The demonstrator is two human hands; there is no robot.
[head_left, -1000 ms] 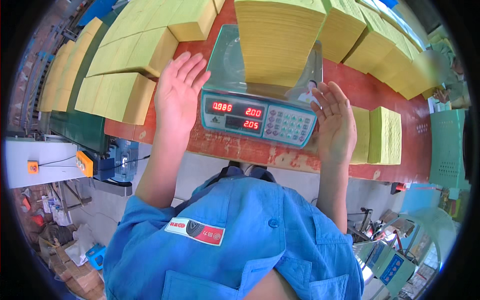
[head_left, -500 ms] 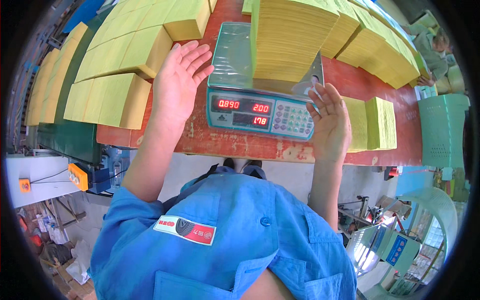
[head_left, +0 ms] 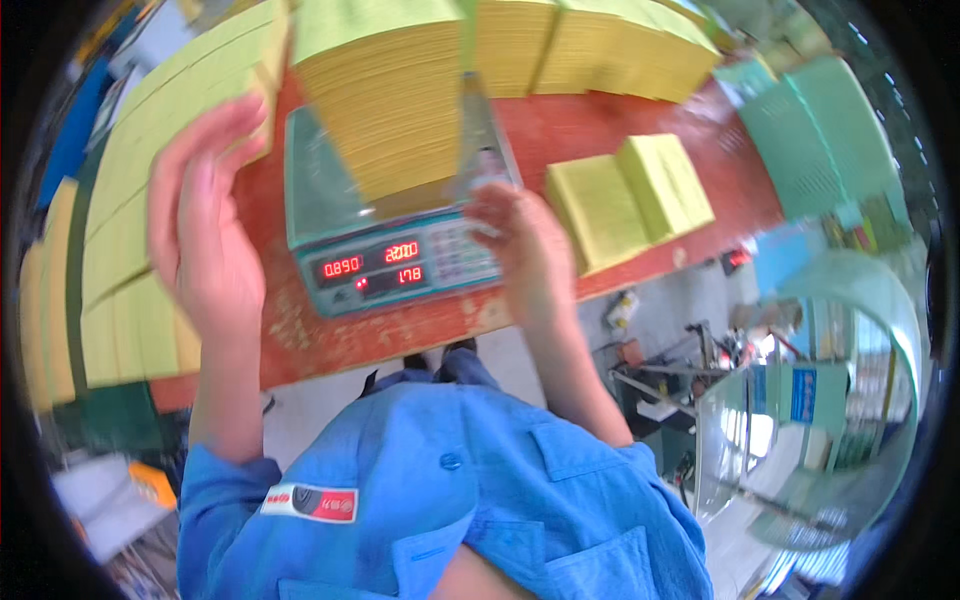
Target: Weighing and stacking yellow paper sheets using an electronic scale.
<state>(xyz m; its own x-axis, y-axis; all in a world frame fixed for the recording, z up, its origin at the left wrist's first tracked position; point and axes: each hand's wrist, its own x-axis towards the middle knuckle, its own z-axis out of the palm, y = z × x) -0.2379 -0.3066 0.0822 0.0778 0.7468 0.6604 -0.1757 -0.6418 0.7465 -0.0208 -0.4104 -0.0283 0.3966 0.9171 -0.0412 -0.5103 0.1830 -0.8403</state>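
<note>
One yellow stack [head_left: 388, 110] on scale [head_left: 375, 280], upper centre, left hand [head_left: 207, 220] at left, right hand [head_left: 525, 250] central, both released.

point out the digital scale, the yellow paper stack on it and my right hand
Digital scale [head_left: 400, 265], head view, on its front panel
Yellow paper stack [head_left: 388, 110], head view, on its layered front
Right hand [head_left: 533, 250], head view, on the middle of the hand

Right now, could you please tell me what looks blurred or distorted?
In the head view, motion blur softens the left hand, the right hand and the keypad of the electronic scale; near that view's left rim, the yellow paper stacks look bent.
</note>
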